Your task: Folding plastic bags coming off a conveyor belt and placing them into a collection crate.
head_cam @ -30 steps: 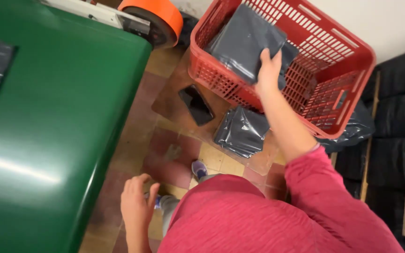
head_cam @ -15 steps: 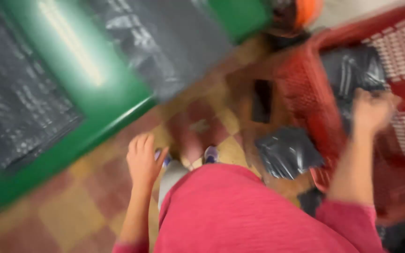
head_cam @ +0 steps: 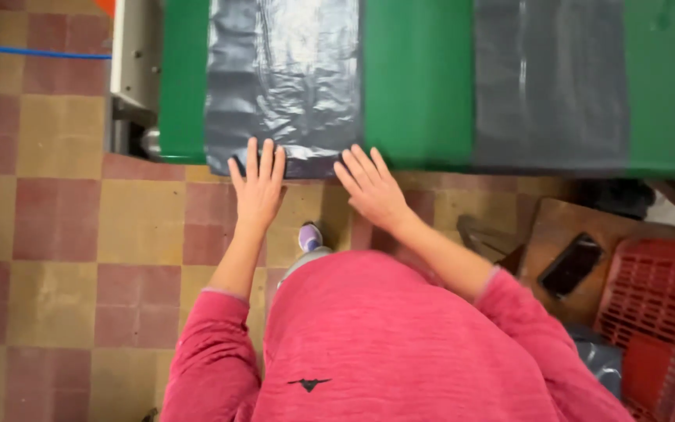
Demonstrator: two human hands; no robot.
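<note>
Both hands flat, fingers spread — left hand (head_cam: 258,184) and right hand (head_cam: 372,187) rest on the near edge of the grey plastic bag (head_cam: 284,82). It's glossy, wrinkled, hanging slightly over the green table (head_cam: 417,86) front edge, towards the left end. Two bags counted — the second bag (head_cam: 550,82) lies further right.

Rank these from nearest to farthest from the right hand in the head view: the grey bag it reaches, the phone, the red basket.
From the right hand:
1. Grey bag, on the green table straight ahead; fingertips at its near edge.
2. Phone, on the wooden board at right.
3. Red basket, far right, beyond the phone.
</note>
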